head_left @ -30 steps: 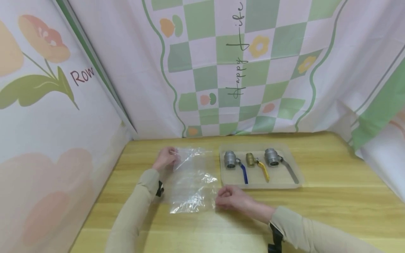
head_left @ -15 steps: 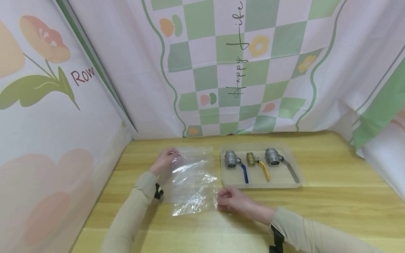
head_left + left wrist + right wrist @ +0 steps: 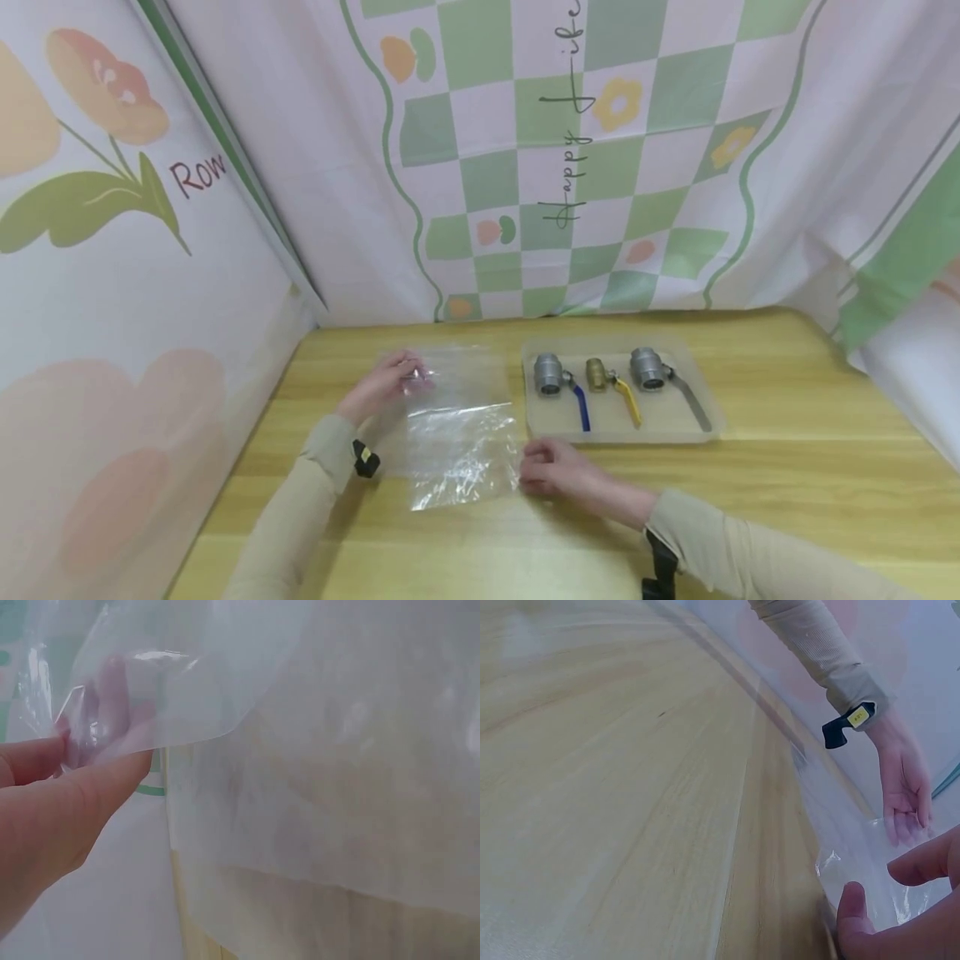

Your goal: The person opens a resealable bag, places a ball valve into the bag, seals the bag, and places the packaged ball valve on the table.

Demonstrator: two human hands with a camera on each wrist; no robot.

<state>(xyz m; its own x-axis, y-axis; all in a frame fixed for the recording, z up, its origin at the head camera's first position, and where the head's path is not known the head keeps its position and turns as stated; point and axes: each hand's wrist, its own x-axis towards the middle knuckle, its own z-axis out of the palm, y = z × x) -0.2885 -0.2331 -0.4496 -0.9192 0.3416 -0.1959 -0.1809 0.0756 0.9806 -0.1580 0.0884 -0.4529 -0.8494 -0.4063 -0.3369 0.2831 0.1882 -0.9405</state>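
Observation:
A clear plastic bag (image 3: 461,450) lies spread over the table, its upper left part lifted off the wood. My left hand (image 3: 390,379) pinches the bag at its upper left side. In the left wrist view, several fingers (image 3: 112,705) show through the clear film and the thumb side meets them at a fold. At the bag's lower right edge is my right hand (image 3: 558,471), fingers loosely bent. The right wrist view shows its thumb (image 3: 853,907) and a finger apart, with film beyond them; whether they touch the edge is hard to tell.
Right of the bag, a translucent tray (image 3: 705,392) holds a ball valve with a blue handle (image 3: 581,407), a brass valve with a yellow handle (image 3: 597,377) and one with a grey handle (image 3: 648,369). Printed curtains (image 3: 352,275) stand behind and to the left of the wooden table (image 3: 810,500).
The left wrist has swung left and down while its fingers stay at the bag. The bag's upper layer has lifted, and a crease now crosses it. My right hand has barely shifted.

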